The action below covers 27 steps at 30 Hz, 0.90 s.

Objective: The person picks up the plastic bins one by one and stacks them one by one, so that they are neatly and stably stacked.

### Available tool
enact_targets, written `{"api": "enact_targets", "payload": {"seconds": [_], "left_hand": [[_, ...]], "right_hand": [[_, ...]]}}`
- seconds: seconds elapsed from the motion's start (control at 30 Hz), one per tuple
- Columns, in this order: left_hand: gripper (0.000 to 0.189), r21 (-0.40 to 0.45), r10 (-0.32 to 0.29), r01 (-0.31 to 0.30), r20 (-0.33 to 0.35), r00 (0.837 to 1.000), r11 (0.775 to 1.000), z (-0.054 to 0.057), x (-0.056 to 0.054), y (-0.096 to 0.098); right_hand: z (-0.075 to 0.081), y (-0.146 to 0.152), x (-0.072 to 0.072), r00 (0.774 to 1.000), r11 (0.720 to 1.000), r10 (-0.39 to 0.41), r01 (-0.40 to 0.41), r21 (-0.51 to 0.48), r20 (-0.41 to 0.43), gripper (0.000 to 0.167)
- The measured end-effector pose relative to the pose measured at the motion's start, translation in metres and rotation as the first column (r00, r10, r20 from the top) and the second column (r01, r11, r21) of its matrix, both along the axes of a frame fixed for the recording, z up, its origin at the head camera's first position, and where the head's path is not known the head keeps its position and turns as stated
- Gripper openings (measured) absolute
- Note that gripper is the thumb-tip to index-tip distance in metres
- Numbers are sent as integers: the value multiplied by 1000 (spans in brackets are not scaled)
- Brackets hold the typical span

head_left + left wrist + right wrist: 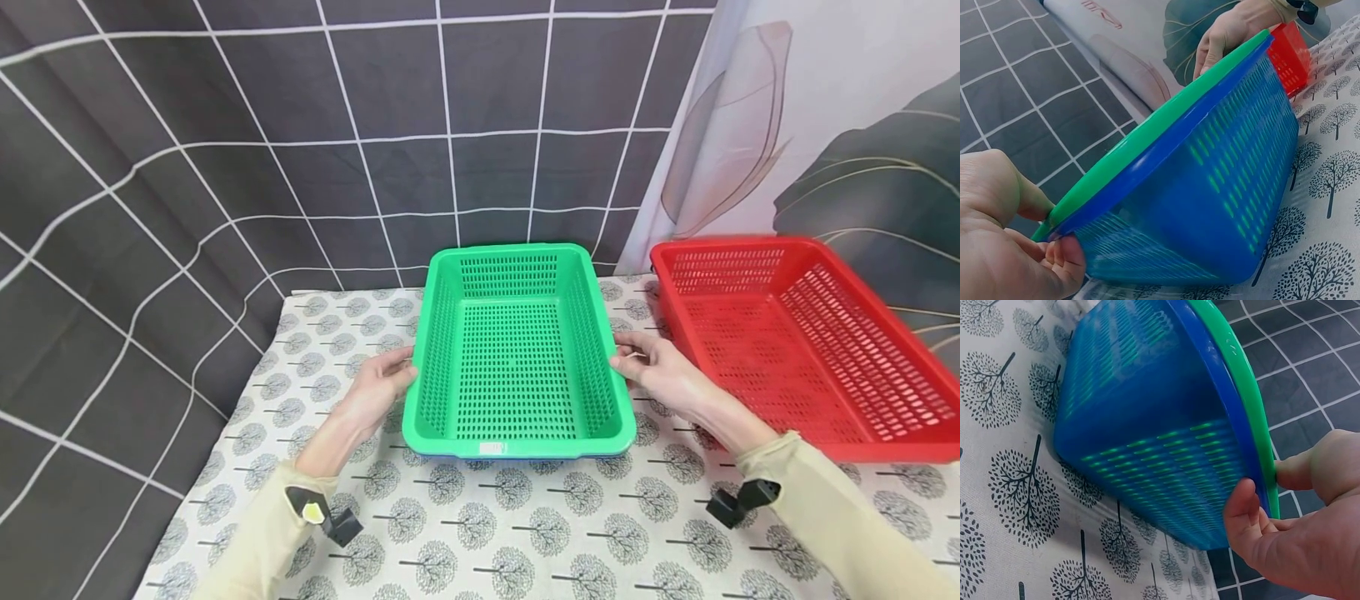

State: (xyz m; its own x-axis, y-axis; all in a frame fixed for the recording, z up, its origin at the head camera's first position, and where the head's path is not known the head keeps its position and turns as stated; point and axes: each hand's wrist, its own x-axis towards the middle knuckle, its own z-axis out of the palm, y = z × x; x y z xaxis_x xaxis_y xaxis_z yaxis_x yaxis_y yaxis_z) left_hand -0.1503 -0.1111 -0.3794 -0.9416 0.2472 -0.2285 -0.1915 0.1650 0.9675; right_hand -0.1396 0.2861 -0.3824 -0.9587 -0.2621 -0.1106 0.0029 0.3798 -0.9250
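L hand [377, 390] + R hand [662, 373] pinching opp. side rims of green plastic basket [513, 367], nested in blue plastic basket [1175, 219], centered over tree-print tablecloth [555, 508]; red plastic basket [806, 367] to R.

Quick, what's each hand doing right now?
Left hand: closed, holding the rims of the green basket and blue basket beneath it.
Right hand: closed, holding both baskets' rims opposite.
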Motion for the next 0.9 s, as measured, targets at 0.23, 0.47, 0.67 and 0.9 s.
{"api": "enact_targets", "payload": {"seconds": [0.23,0.47,0.67,0.9], "left_hand": [[53,-107,3,-5,-17,1000,994,2,-2,1],[45,-421,-39,-185,-469,882,888,21,-2,21],[29,-305,-119,-43,-494,861,951,50,2,92],[29,-180,-222,181,-237,946,967,55,19,196]], "right_hand": [[2,1,-1,1000,1000,7,-7,20,17,53],[19,9,10,979,955,-39,95,280,-200,46],[40,40,17,957,943,-68,154,296,-283,39],[51,104,37,935,914,-216,295,280,-280,37]]}}
